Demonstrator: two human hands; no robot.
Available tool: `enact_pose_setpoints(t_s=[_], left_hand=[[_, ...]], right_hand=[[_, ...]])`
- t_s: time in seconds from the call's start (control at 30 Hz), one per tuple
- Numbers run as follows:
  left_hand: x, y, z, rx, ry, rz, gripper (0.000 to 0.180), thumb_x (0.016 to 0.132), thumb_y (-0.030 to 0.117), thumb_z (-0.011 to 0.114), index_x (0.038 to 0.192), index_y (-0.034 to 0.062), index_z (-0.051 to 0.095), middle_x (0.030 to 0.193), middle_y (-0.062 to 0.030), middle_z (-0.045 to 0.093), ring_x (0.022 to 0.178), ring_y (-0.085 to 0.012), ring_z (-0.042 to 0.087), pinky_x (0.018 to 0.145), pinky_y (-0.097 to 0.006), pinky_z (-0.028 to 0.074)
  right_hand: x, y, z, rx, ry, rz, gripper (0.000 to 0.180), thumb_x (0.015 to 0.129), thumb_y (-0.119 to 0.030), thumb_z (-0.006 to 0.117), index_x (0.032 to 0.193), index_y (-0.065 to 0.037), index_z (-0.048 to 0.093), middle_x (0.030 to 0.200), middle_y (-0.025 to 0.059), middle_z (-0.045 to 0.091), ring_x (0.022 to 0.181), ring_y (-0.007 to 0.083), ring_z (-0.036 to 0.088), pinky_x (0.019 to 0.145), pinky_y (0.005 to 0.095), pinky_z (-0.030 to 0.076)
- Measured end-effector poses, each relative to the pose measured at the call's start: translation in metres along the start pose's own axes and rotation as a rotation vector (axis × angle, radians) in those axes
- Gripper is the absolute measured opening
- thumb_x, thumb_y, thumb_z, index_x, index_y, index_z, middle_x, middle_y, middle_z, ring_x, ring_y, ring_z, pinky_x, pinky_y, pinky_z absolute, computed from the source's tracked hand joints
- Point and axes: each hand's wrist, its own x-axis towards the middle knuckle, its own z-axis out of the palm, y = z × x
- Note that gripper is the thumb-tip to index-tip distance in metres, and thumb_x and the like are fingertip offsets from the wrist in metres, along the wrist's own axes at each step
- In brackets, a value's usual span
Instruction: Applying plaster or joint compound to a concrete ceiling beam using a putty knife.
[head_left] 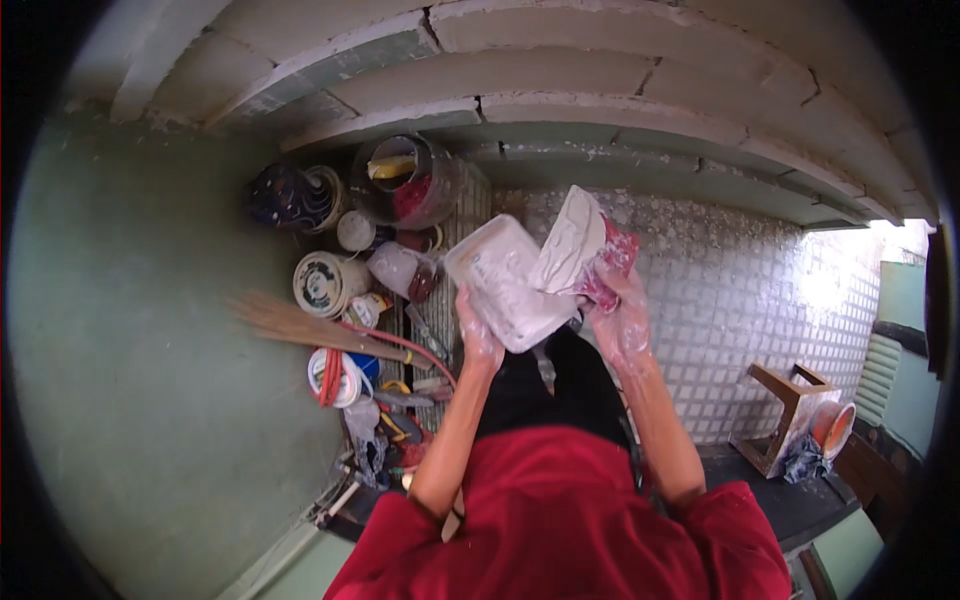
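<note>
1. Fingers of the left hand (478, 335) are seen curled narrowly around the near left corner of a white rectangular tub (503, 280), which is gripped from below and held tilted, its open face turned up and to the right.
2. Fingers of the right hand (622, 318) are closed around a red-handled tool with a broad white blade (572, 243); the blade is laid against the tub's far right rim, touching it. Whether the fingertips meet behind the handle cannot be told. A thin, pale film, probably a glove or dried plaster, is seen over both hands.
3. The step in hand is judged to be the scraping or loading of white paste between blade and tub, both held up in front of the chest, above the tiled floor (740, 300).
4. The next move is judged to call for a steady tub, held firm by the left hand, while the blade is drawn along the rim at a shallow angle so that no paste is dropped.
5. To the left, a broom (300, 325), coiled red cable (330, 375) and several buckets (325, 283) are crowded by the green wall.
6. To the right, a wooden stool (785, 415) is seen tipped on the floor.
7. Farthest off, pale block courses (560, 75) are stacked across the top.
</note>
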Motion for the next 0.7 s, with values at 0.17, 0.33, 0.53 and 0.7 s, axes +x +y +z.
enact_pose_setpoints(t_s=[0.17, 0.33, 0.53, 0.7], left_hand=[[0.039, -0.002, -0.035, -0.025, 0.177, 0.033, 0.065, 0.093, 0.052, 0.035, 0.137, 0.0045, 0.031, 0.133, -0.0102, 0.045, 0.121, -0.0253, 0.046, 0.104, -0.039, 0.034], [0.07, -0.021, -0.074, -0.095, 0.228, 0.035, 0.063, 0.092, 0.052, 0.037, 0.135, 0.0061, 0.033, 0.13, -0.0084, 0.045, 0.118, -0.0237, 0.045, 0.101, -0.038, 0.037], [0.076, -0.043, -0.117, -0.003, 0.339, -0.003, 0.063, 0.091, 0.053, 0.038, 0.134, 0.0071, 0.034, 0.129, -0.0073, 0.045, 0.116, -0.0234, 0.046, 0.098, -0.038, 0.039], [0.074, -0.052, -0.137, 0.023, 0.391, -0.035, 0.064, 0.092, 0.053, 0.035, 0.135, 0.0059, 0.033, 0.13, -0.0109, 0.044, 0.117, -0.0262, 0.045, 0.101, -0.039, 0.036]], right_hand=[[0.081, 0.031, 0.009, 0.088, -0.112, -0.041, 0.047, 0.084, 0.001, 0.054, 0.13, -0.003, 0.042, 0.119, 0.0096, 0.055, 0.106, 0.0221, 0.057, 0.091, 0.039, 0.048], [0.205, 0.08, -0.009, 0.099, -0.033, -0.18, 0.041, 0.082, 0.0, 0.058, 0.121, -0.003, 0.049, 0.11, 0.0084, 0.059, 0.1, 0.0231, 0.06, 0.087, 0.042, 0.051], [0.308, 0.145, -0.009, 0.239, 0.041, -0.259, 0.033, 0.081, 0.001, 0.061, 0.113, -0.005, 0.054, 0.106, 0.0078, 0.06, 0.098, 0.0228, 0.06, 0.088, 0.0452, 0.05], [0.345, 0.163, 0.003, 0.335, 0.1, -0.352, 0.034, 0.08, 0.005, 0.06, 0.112, -0.004, 0.053, 0.104, 0.0087, 0.06, 0.096, 0.024, 0.06, 0.085, 0.0446, 0.051]])
